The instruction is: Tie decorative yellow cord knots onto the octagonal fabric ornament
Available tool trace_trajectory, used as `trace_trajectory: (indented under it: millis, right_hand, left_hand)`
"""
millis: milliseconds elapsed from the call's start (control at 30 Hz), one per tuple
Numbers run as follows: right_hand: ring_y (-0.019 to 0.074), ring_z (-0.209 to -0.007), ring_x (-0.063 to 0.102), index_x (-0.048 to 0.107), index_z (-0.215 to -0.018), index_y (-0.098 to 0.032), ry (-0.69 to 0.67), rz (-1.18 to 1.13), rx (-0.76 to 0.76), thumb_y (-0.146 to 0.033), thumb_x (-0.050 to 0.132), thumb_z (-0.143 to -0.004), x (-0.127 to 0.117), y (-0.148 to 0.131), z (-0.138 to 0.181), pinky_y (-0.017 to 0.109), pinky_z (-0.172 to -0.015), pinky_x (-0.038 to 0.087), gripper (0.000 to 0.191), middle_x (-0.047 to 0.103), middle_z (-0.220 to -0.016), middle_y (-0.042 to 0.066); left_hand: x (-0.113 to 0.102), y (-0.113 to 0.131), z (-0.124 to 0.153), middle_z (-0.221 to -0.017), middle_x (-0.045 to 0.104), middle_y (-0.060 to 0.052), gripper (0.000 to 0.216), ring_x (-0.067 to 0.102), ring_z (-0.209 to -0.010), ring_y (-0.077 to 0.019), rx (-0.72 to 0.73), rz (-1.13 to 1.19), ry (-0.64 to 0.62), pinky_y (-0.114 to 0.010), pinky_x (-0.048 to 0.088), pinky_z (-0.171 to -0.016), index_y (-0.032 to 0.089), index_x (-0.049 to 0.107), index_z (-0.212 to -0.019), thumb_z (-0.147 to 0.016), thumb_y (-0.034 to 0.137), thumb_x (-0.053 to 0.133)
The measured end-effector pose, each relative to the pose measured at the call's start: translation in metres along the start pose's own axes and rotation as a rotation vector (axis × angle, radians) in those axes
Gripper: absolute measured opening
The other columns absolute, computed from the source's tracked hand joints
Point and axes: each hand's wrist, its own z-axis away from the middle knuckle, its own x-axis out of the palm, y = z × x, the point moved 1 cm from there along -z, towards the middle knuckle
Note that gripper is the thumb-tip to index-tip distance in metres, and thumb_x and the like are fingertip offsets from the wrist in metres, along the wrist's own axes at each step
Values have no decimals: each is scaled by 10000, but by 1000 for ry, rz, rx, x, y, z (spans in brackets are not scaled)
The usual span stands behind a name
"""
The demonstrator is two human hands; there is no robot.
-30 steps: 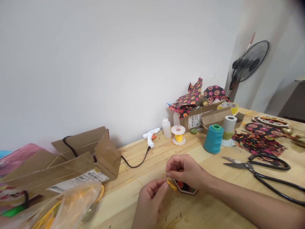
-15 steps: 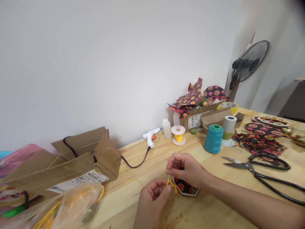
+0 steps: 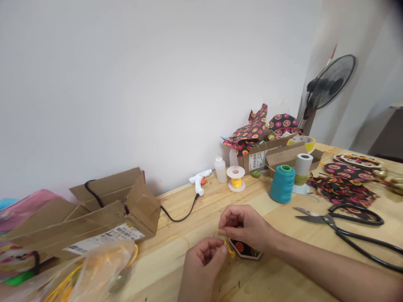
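Note:
My left hand [image 3: 206, 260] pinches a thin yellow cord [image 3: 231, 250] between thumb and forefinger. Just right of it, my right hand [image 3: 244, 226] is closed at the fingertips on the same cord, where a small loop stands up. The cord is knotted beside a flat, light-rimmed piece covered in dark patterned fabric [image 3: 245, 249], which lies on the table partly under my right hand. A loose length of the cord trails on the wood left of my hands. The exact grip of the fingertips is partly hidden.
Black-handled scissors [image 3: 330, 219] lie open to the right, near a teal thread cone [image 3: 282, 184] and fabric scraps [image 3: 346, 191]. Behind stand a yellow cord spool [image 3: 236, 172], a white bottle [image 3: 221, 171] and a glue gun [image 3: 199, 180]. A cardboard box [image 3: 145, 205] sits left.
My right fingertips have come slightly down and left, nearer my left hand. The cord between the hands, stretched upward before, now bends in a small loop.

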Motion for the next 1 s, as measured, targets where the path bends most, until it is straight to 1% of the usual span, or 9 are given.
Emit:
trace_trajectory:
  millis: [167, 267, 400, 500, 633, 733, 867, 933, 1000]
  right_hand:
    - [76, -526, 474, 564, -709, -137, -54, 157, -8, -246, 582, -653, -2, 2, 2, 184, -486, 392, 124, 535, -588, -20]
    - [81, -519, 482, 588, -700, -142, -101, 291, -11, -265, 572, -661, -3, 4, 3, 180, -468, 384, 130, 555, -585, -12]
    - [83, -533, 486, 611, -688, -146, -94, 409, -48, -239, 554, -667, -3, 0, 5, 178, -475, 383, 111, 562, -615, -2]
    - [84, -543, 488, 624, -685, -149, -93, 466, -70, -209, 556, -649, -3, -4, 5, 175, -482, 380, 97, 560, -630, 0]
    - [85, -545, 486, 639, -676, -160, -101, 531, -82, -162, 545, -624, -1, -7, 6, 173, -488, 373, 107, 567, -620, -2]
    - [89, -545, 484, 646, -653, -163, -115, 568, -79, -140, 536, -604, 0, -6, 6, 174, -492, 366, 122, 569, -587, -8]
    - [83, -520, 468, 647, -634, -155, -140, 574, -62, -140, 533, -584, 1, -4, 7, 169, -470, 353, 125, 553, -563, -15]
    - [77, -504, 454, 645, -637, -152, -152, 542, -33, -157, 537, -583, 1, -1, 7, 163, -449, 343, 121, 546, -570, -16]
    - [69, -483, 433, 641, -640, -148, -159, 484, 15, -171, 536, -586, 0, 2, 7, 156, -424, 329, 121, 537, -564, -19]
  left_hand:
    - [-3, 3, 0, -486, 547, 28, 224, 370, -370, -63, 14, 17, 102, -161, 265, -342, 137, 623, -631, -554, 347, 637]
    - [-5, 6, 1, -503, 562, 17, 227, 395, -388, -69, 22, 52, 106, -166, 294, -363, 128, 627, -627, -537, 334, 656]
    - [-7, 6, 2, -420, 476, 44, 235, 389, -389, -72, 24, 84, 61, -170, 289, -380, 128, 621, -552, -586, 361, 615]
    - [-9, 5, 2, -424, 487, 40, 228, 394, -402, -77, 27, 33, 62, -171, 292, -387, 130, 638, -553, -587, 355, 616]
    - [-11, 10, 3, -486, 559, 7, 206, 478, -473, -119, 106, -179, 21, -194, 362, -445, 144, 675, -672, -640, 321, 575]
    - [-14, 16, 5, -587, 620, -29, 195, 545, -579, -162, 266, -449, -42, -215, 401, -518, 178, 683, -679, -693, 279, 517]
    - [-18, 20, 8, -575, 625, -40, 241, 531, -532, -158, 451, -786, -88, -227, 385, -509, 201, 669, -650, -737, 265, 454]
    - [-18, 21, 9, -565, 620, -45, 238, 526, -530, -159, 487, -853, -85, -232, 381, -514, 195, 664, -645, -736, 256, 452]
    - [-16, 21, 10, -553, 615, -45, 223, 523, -525, -158, 474, -831, -70, -230, 378, -508, 188, 664, -625, -717, 240, 467]
